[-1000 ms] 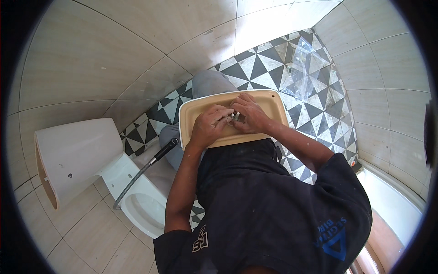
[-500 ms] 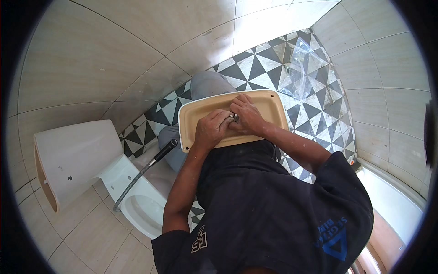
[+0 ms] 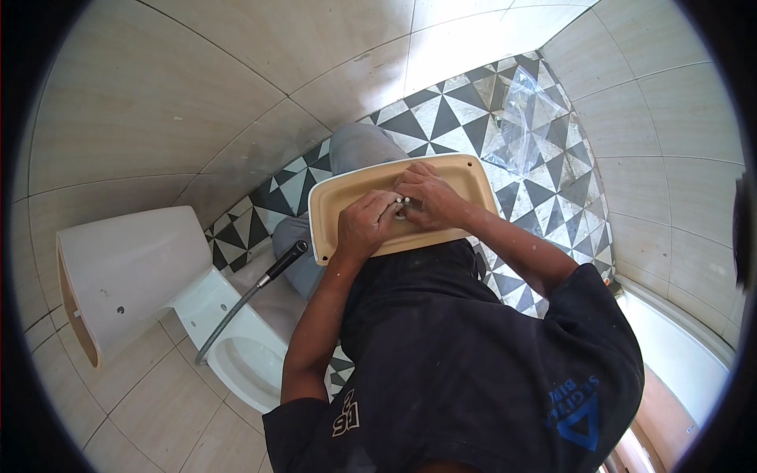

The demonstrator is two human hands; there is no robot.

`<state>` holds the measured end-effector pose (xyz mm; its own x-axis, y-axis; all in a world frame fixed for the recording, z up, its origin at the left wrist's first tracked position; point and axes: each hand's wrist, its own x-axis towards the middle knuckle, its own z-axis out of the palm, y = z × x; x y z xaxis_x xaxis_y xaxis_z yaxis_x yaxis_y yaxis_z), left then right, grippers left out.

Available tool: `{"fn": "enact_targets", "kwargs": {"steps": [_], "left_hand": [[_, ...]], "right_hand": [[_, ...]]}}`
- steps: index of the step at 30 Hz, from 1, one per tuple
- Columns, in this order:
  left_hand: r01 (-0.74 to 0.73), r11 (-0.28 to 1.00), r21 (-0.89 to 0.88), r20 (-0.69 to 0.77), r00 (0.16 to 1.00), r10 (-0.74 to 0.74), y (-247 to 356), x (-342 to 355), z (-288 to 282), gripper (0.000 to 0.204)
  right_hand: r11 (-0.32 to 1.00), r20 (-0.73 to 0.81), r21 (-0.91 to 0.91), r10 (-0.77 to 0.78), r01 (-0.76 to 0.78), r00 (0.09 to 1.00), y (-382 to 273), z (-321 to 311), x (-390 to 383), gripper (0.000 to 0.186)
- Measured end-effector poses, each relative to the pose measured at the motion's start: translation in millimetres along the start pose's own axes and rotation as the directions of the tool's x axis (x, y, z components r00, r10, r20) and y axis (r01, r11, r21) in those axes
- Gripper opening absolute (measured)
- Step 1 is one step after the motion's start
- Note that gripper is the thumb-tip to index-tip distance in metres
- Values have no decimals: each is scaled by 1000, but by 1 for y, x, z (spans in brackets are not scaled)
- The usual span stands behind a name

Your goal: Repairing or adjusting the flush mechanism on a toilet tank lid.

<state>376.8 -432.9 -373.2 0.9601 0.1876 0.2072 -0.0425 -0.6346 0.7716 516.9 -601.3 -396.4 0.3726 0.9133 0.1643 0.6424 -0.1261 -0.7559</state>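
Note:
Across my lap lies a toilet tank lid (image 3: pixel 335 206), its tan hollow underside up and its white rim showing. My left hand (image 3: pixel 366 224) is closed by the lid's middle, fingertips pinching at a small fitting (image 3: pixel 403 202) with two pale round tips. From the other side my right hand (image 3: pixel 432 197) bends its fingers around the same fitting, thumb close to it. The fingers cover most of the fitting, so its exact kind cannot be made out.
At the left stand a toilet bowl (image 3: pixel 251 364) and its white tank (image 3: pixel 138 272), open at one end. A hose with a black handle (image 3: pixel 285 260) rises beside my leg. A clear plastic bag (image 3: pixel 520 118) lies on the patterned floor. A white bathtub-like edge (image 3: pixel 678 347) is at the right.
My right hand's fingers and thumb have shifted slightly around the fitting, and its pale tips show a little more. My left hand and the lid stay nearly in place.

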Motion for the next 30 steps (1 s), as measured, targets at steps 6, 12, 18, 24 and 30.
{"fn": "enact_targets", "kwargs": {"steps": [6, 12, 18, 24, 30], "left_hand": [[13, 1000, -8, -14, 1000, -13, 1, 1, 0, 13], [14, 1000, -27, -19, 1000, -15, 1, -1, 1, 13], [33, 999, -23, -20, 999, -34, -1, -3, 2, 13], [45, 998, -40, -14, 999, -46, -2, -3, 2, 13], [45, 998, -33, -26, 999, -46, -3, -4, 3, 13]], "right_hand": [[999, 34, -28, -45, 46, 998, 3, 0, 0, 28], [994, 55, -66, -82, 85, 995, 7, 2, 0, 26], [995, 36, -46, -90, 92, 995, 7, 2, 0, 26], [994, 3, -68, -80, 80, 997, 5, 6, -1, 25], [995, 8, -85, -45, 45, 999, 2, 7, 2, 27]]}}
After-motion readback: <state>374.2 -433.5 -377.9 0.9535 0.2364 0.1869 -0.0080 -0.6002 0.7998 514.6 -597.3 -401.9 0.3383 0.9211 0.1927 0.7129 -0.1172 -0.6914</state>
